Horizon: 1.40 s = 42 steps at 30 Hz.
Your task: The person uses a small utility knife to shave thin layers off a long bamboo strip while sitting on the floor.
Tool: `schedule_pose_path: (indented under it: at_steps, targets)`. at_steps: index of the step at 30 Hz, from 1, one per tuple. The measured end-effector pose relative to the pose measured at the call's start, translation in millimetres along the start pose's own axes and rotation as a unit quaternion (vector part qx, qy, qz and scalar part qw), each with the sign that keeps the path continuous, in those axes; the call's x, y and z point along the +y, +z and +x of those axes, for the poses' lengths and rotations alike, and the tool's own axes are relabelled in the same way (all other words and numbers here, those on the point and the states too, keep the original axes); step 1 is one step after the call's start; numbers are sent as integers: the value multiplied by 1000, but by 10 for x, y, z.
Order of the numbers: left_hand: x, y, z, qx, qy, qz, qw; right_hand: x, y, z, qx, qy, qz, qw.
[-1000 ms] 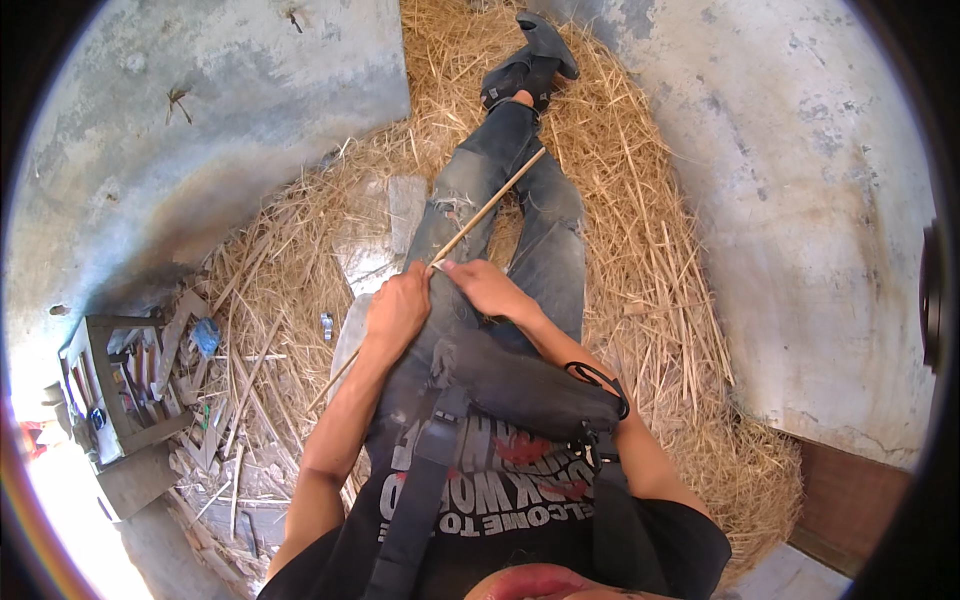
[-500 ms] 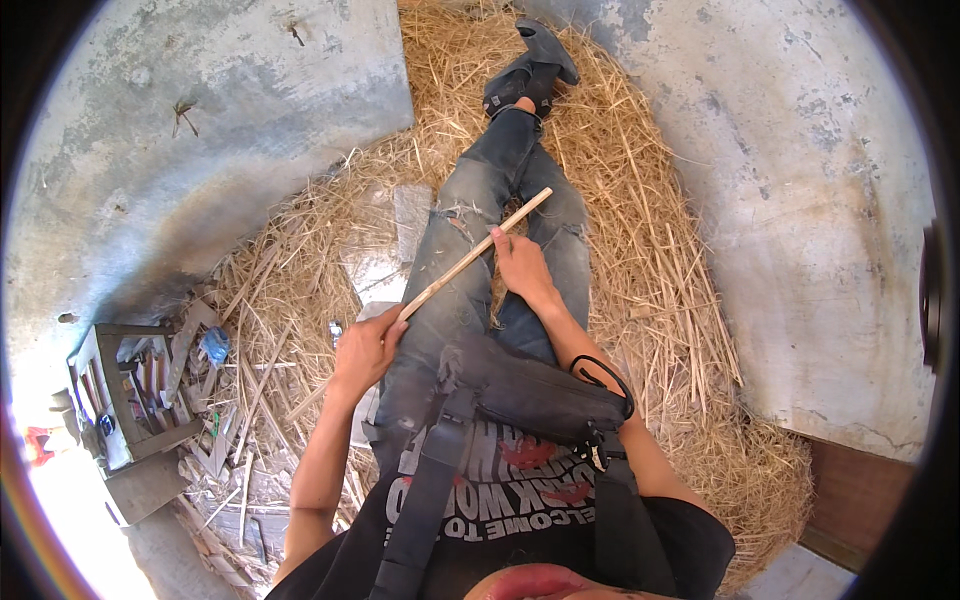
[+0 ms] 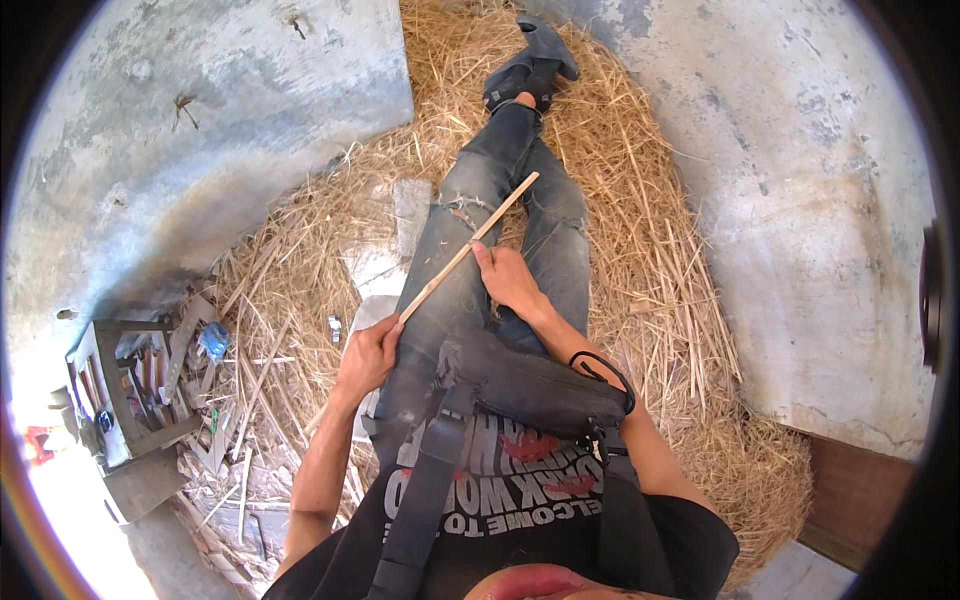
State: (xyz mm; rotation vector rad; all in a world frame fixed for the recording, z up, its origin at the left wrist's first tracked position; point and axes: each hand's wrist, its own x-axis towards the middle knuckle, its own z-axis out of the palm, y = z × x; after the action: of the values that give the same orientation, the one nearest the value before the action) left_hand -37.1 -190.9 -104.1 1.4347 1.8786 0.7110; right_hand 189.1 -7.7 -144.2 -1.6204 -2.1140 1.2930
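Observation:
A pale, slim wooden stick (image 3: 438, 281) slants over my outstretched legs, its far end up and to the right. Its near end is pinched between the thumb and fingers of my left hand (image 3: 368, 357), beside my left thigh. My right hand (image 3: 509, 277) grips the stick farther along, past its middle, with the thumb against it and the other fingers curled. My worn dark jeans (image 3: 555, 235) lie directly under the stick, and both shanks cross near the boots (image 3: 545, 50).
Straw and shavings (image 3: 640, 180) cover the floor around my legs. On the left stands a wooden box (image 3: 160, 438) of tools, with a blue plastic scrap (image 3: 213, 341) near it. Grey walls (image 3: 800, 200) rise on both sides. A black pouch (image 3: 540, 385) lies across my lap.
The stick and my right hand have shifted slightly left. My right hand now sits a little lower along the stick, while my left hand has moved slightly down and left at the near end.

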Motion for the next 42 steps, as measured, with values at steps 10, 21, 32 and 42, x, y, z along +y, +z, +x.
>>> schedule_pose_path:
  at_steps: [10, 21, 32, 42]
  targets:
    - [225, 192, 442, 16, -2, -20, 1000, -106, 28, -251, -121, -69, -8, 990]
    - [49, 120, 156, 29, 3, -9, 1000, 127, -214, 174, 99, 9, 16, 995]
    - [-2, 282, 252, 24, -15, -34, 999, 66, 68, -37, 2, -80, 45, 996]
    - [67, 199, 452, -34, -42, -73, 996, 148, 71, -134, -60, -48, 118, 990]
